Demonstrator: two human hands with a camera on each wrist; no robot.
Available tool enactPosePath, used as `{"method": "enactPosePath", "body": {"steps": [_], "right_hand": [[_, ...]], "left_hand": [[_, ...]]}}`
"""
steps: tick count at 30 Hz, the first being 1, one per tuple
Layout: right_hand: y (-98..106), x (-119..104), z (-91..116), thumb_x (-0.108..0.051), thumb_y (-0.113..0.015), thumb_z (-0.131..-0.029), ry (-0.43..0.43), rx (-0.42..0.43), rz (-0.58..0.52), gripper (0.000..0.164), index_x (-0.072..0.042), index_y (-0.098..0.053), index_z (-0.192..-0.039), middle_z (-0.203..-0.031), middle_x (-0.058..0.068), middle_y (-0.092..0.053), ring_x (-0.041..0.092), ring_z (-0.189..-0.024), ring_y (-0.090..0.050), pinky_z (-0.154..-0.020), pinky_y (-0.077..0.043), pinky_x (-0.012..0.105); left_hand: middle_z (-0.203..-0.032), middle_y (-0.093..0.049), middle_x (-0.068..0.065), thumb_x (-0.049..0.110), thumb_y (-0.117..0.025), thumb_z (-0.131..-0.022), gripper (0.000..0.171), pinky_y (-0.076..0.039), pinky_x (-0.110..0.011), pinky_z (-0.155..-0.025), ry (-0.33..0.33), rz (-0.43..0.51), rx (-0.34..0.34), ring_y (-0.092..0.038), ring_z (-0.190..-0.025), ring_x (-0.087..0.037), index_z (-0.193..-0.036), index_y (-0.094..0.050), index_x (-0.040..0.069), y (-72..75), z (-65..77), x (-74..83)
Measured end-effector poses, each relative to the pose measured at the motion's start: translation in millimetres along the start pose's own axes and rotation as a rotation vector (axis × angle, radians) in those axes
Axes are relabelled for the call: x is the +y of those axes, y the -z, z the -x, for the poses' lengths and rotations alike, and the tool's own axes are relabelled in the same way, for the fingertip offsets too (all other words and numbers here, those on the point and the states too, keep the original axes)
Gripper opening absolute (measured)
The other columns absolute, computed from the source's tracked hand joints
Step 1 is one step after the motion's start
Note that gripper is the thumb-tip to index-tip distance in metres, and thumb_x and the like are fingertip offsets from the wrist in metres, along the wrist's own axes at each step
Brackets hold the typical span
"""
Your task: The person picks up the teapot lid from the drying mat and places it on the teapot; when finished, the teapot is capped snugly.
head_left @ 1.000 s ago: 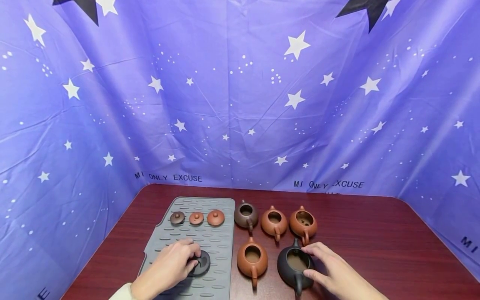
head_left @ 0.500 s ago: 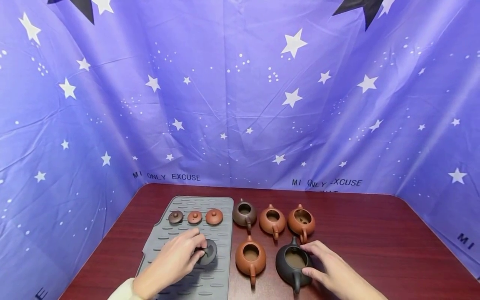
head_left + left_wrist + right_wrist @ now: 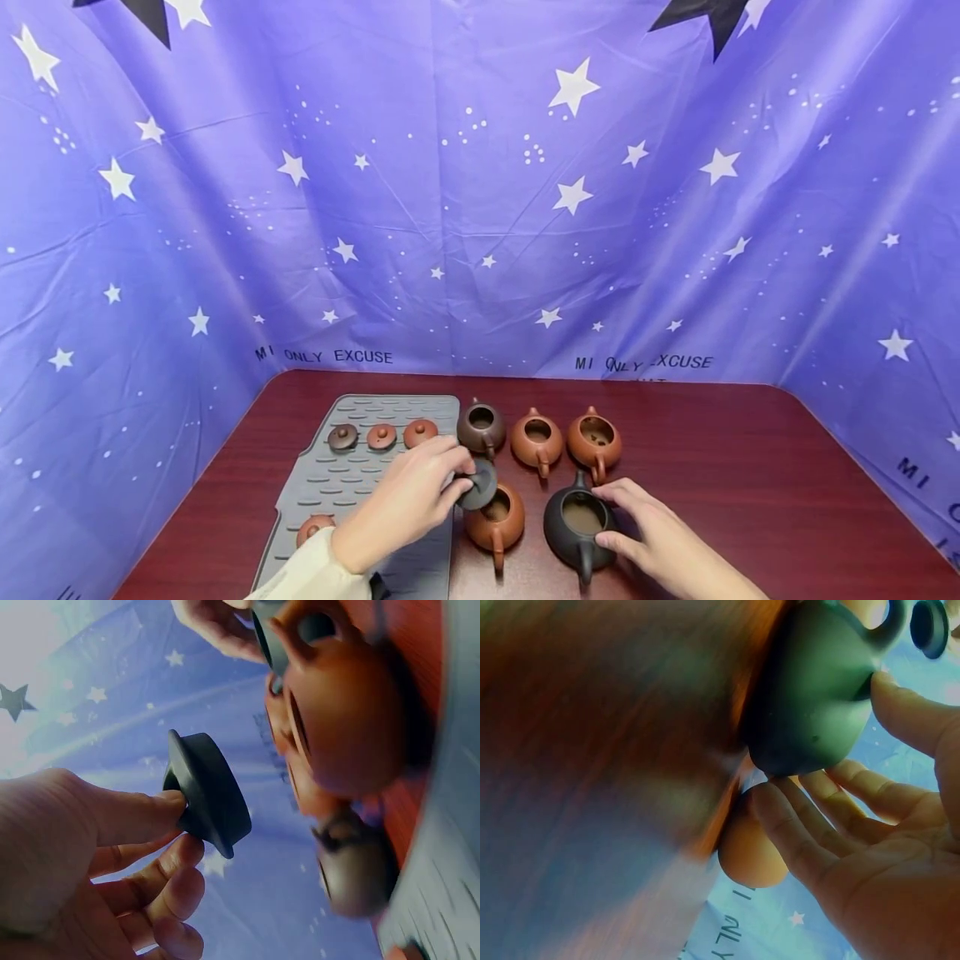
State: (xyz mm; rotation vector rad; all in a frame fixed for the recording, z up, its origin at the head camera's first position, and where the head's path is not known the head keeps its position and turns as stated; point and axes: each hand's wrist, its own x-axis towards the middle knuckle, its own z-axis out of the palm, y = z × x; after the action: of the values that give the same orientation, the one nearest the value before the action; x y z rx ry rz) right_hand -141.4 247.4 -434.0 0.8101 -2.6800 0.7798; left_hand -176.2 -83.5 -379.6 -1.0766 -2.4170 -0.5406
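The left hand (image 3: 412,493) pinched the black lid (image 3: 482,488) between thumb and fingers on its knob side, the other fingers bent loosely below. The lid hung tilted in the air to the left of the black teapot (image 3: 558,537), its raised collar turned away from the palm. It seemed light and stiff, probably fired clay: easy to carry, but likely to chip if knocked. Its smooth, matt surface might slide a little, so the knob looked the safest hold, leaving rim and collar free.

The right hand (image 3: 660,537) rested spread against the right side of the black teapot, thumb near the handle and fingertips toward the spout, touching rather than gripping. That pot would likely be heavier than its lid, rigid and breakable too; the rounded belly or the handle looked the better places to steady it, with the thin spout best spared.

Just left of the black teapot stood an orange teapot (image 3: 513,528), partly behind the lid in the head view. Beyond the black teapot were two more orange ones, with a brown teapot (image 3: 471,436) farther left. Left of them all lay a grey mat (image 3: 322,481) bearing smaller lids.
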Motion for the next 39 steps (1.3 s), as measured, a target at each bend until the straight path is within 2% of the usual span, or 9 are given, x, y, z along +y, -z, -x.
{"method": "enactPosePath", "body": {"steps": [5, 10, 16, 20, 23, 28, 31, 35, 39], "right_hand": [[1.4, -0.5, -0.6, -0.031, -0.072, -0.083, 0.049, 0.023, -0.008, 0.041, -0.01, -0.061, -0.116, -0.11, -0.007, -0.057, 0.011, -0.1, -0.057, -0.081, -0.048, 0.031], [0.1, 2.3, 1.7, -0.031, -0.071, -0.083, 0.071, 0.02, -0.035, 0.042, -0.009, -0.06, -0.117, -0.11, -0.003, -0.057, 0.013, -0.098, -0.059, -0.079, -0.049, 0.03], [-1.6, 5.2, 3.4, -0.032, -0.073, -0.081, 0.064, 0.031, -0.067, 0.041, -0.017, -0.059, -0.116, -0.11, -0.011, -0.056, 0.01, -0.096, -0.059, -0.079, -0.049, 0.028], [-0.9, 5.5, 2.7, -0.035, -0.072, -0.081, 0.044, 0.008, -0.096, 0.041, -0.02, -0.059, -0.117, -0.11, -0.014, -0.055, 0.007, -0.097, -0.059, -0.079, -0.05, 0.03], [0.5, 5.6, 1.0, -0.031, -0.073, -0.081, 0.055, 0.006, -0.109, 0.041, -0.018, -0.059, -0.117, -0.111, -0.013, -0.055, 0.007, -0.097, -0.059, -0.078, -0.05, 0.031], [2.9, 6.1, -1.8, -0.022, -0.079, -0.074, 0.089, 0.047, -0.052, 0.045, -0.019, -0.06, -0.115, -0.109, -0.015, -0.056, 0.005, -0.097, -0.057, -0.082, -0.046, 0.023], [3.1, 6.0, -1.2, -0.024, -0.079, -0.075, 0.076, 0.046, -0.05, 0.043, -0.019, -0.06, -0.114, -0.109, -0.015, -0.056, 0.005, -0.098, -0.057, -0.083, -0.045, 0.022], [1.4, 5.4, 1.8, -0.03, -0.074, -0.08, 0.035, 0.013, -0.088, 0.04, -0.018, -0.06, -0.115, -0.109, -0.014, -0.055, 0.006, -0.098, -0.057, -0.082, -0.048, 0.028], [0.4, 4.3, 4.0, -0.032, -0.071, -0.082, 0.003, -0.011, -0.132, 0.044, -0.014, -0.057, -0.12, -0.112, -0.011, -0.055, 0.008, -0.098, -0.058, -0.08, -0.05, 0.033]], "left_hand": [[-0.083, -0.054, 0.01, 0.02, -0.074, -0.081, 0.011, -0.046, -0.022, -0.066, -0.062, -0.023, -0.042, -0.053, -0.078, -0.005, -0.084, -0.064, 0.019, -12.9, -23.6, 20.5], [-0.084, -0.056, 0.015, 0.026, -0.075, -0.079, 0.012, -0.046, -0.019, -0.066, -0.137, -0.086, -0.083, -0.055, -0.08, -0.002, -0.083, -0.065, 0.023, -33.1, -45.4, 42.9], [-0.081, -0.055, 0.017, 0.03, -0.075, -0.08, 0.011, -0.044, -0.017, -0.06, -0.184, -0.128, -0.192, -0.055, -0.076, -0.001, -0.08, -0.065, 0.026, -58.9, -65.2, 66.9], [-0.08, -0.055, 0.016, 0.03, -0.074, -0.081, 0.009, -0.042, -0.016, -0.056, -0.19, -0.131, -0.244, -0.053, -0.073, -0.002, -0.079, -0.067, 0.026, -70.9, -70.6, 76.7], [-0.079, -0.056, 0.015, 0.03, -0.075, -0.08, 0.009, -0.042, -0.017, -0.054, -0.181, -0.158, -0.239, -0.054, -0.071, -0.004, -0.077, -0.067, 0.026, -76.5, -73.6, 79.6], [-0.079, -0.057, 0.013, 0.031, -0.075, -0.08, 0.01, -0.043, -0.019, -0.053, -0.158, -0.197, -0.236, -0.055, -0.071, -0.005, -0.077, -0.067, 0.025, -78.6, -81.5, 81.1], [-0.079, -0.057, 0.013, 0.031, -0.075, -0.08, 0.01, -0.043, -0.02, -0.053, -0.147, -0.208, -0.245, -0.055, -0.071, -0.005, -0.077, -0.067, 0.025, -79.2, -84.1, 82.7], [-0.078, -0.056, 0.014, 0.031, -0.075, -0.08, 0.01, -0.044, -0.021, -0.052, -0.133, -0.211, -0.252, -0.056, -0.071, -0.005, -0.078, -0.067, 0.025, -82.7, -83.0, 83.4], [-0.079, -0.057, 0.013, 0.031, -0.075, -0.08, 0.008, -0.044, -0.023, -0.051, -0.12, -0.233, -0.263, -0.056, -0.071, -0.006, -0.079, -0.068, 0.026, -85.3, -82.4, 83.0]]}}
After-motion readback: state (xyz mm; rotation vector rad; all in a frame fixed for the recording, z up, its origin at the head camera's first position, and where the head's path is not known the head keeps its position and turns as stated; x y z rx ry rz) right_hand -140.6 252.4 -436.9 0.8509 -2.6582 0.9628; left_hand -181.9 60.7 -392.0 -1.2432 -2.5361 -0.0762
